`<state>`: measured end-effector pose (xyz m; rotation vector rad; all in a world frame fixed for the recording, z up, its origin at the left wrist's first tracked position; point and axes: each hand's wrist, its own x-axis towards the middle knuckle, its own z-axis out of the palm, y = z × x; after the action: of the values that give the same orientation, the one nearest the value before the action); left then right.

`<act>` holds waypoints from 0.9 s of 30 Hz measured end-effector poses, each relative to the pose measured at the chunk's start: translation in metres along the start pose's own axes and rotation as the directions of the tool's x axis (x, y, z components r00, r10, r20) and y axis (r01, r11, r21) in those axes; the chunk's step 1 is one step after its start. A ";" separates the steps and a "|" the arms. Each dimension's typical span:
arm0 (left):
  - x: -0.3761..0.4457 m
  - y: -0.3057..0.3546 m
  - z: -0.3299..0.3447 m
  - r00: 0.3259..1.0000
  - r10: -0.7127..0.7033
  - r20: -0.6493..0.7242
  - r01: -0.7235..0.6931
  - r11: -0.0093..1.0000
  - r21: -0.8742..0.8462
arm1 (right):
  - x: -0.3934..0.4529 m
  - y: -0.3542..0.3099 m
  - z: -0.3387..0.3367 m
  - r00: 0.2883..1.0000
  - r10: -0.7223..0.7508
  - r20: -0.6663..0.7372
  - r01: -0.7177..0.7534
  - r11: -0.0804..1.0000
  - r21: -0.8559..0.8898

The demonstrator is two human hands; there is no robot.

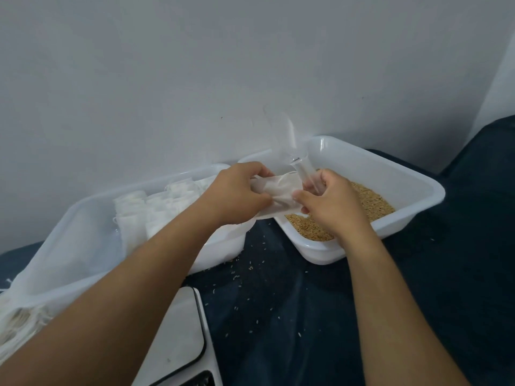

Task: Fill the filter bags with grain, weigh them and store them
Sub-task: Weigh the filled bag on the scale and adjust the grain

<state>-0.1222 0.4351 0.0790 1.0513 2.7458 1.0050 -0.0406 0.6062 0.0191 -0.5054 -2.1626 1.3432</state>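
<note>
Both hands are working one filter bag (pixel 278 190) over the near-left corner of the grain tub (pixel 418 188). The left hand (pixel 237 190) pinches the bag's left side between thumb and curled fingers. The right hand (pixel 331 201) pinches the bag's right edge with thumb and forefinger, and its other fingers seem to curl round the handle of a clear scoop (pixel 281 135) that stands up behind the bag. How firmly the scoop is held cannot be told.

The step in hand looks like opening the bag's mouth before filling. To do it well, the two pinches should pull the mouth's lips apart, not stretch the whole bag flat, so a pocket forms. The mouth is best kept over the grain (pixel 373 204), so whatever misses falls back into the tub. Loose grains (pixel 250 271) already lie on the dark cloth (pixel 446 274) between the tubs, so spills are a real risk here.

Once the mouth gapes, the left hand alone should hold it open, freeing the right to dip the scoop. The scale (pixel 178 330) waits near the left forearm, and the second tub (pixel 83 215) holds more bags (pixel 156 207).
</note>
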 end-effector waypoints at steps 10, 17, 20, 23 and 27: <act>-0.003 0.005 -0.001 1.000 0.028 -0.015 -0.027 0.997 0.068 | -0.001 0.000 0.000 1.000 0.008 0.009 -0.008 1.000 -0.028; -0.005 0.012 -0.002 0.996 0.078 -0.038 -0.072 0.988 0.140 | -0.001 0.000 0.001 1.000 0.011 0.015 -0.011 0.999 -0.038; -0.007 0.012 -0.002 0.995 0.086 -0.050 -0.079 0.988 0.131 | -0.001 0.000 0.000 1.000 0.009 0.016 -0.009 0.999 -0.035; -0.008 0.010 -0.001 0.994 0.090 -0.058 -0.083 0.990 0.112 | -0.002 0.000 0.000 1.000 0.004 0.008 -0.004 0.999 -0.036; -0.011 0.004 0.003 0.995 0.078 -0.064 -0.070 0.991 0.115 | -0.003 -0.002 0.000 0.999 -0.034 -0.016 0.034 0.999 -0.036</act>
<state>-0.1104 0.4324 0.0766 1.1640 2.8686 0.9210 -0.0379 0.6037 0.0198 -0.4901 -2.1754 1.2793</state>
